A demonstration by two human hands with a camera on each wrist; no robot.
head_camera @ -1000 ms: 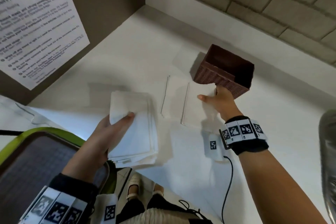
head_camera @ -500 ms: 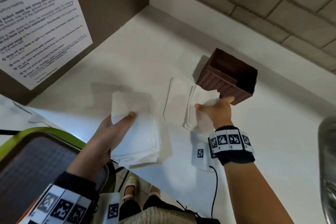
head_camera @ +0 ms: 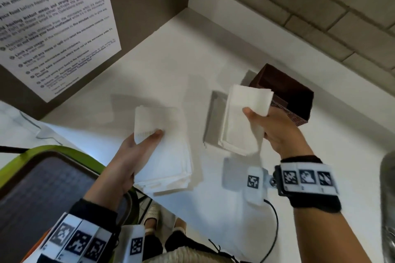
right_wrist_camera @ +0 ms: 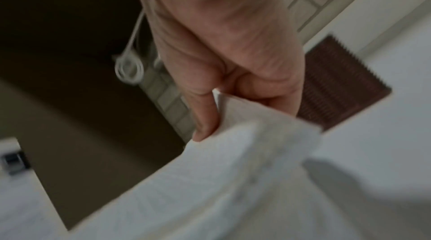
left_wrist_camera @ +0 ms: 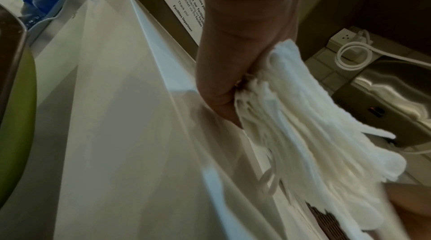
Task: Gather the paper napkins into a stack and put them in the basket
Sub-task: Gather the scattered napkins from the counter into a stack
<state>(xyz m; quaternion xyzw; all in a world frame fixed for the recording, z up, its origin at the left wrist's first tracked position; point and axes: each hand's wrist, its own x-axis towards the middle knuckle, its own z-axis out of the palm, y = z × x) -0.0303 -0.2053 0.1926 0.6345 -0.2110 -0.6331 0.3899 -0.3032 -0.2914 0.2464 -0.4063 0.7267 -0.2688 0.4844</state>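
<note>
The left hand (head_camera: 128, 162) pinches the thick stack of white paper napkins (head_camera: 164, 151) over the white worktop's (head_camera: 149, 74) near edge, ready to receive the few folded napkins (head_camera: 241, 117) the right hand (head_camera: 277, 128) pinches beside the empty brown woven basket (head_camera: 299, 100).

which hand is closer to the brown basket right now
Right. The right hand holds a napkin just in front of the basket, overlapping its near wall. The left hand holds the napkin stack well off to its left.
</note>
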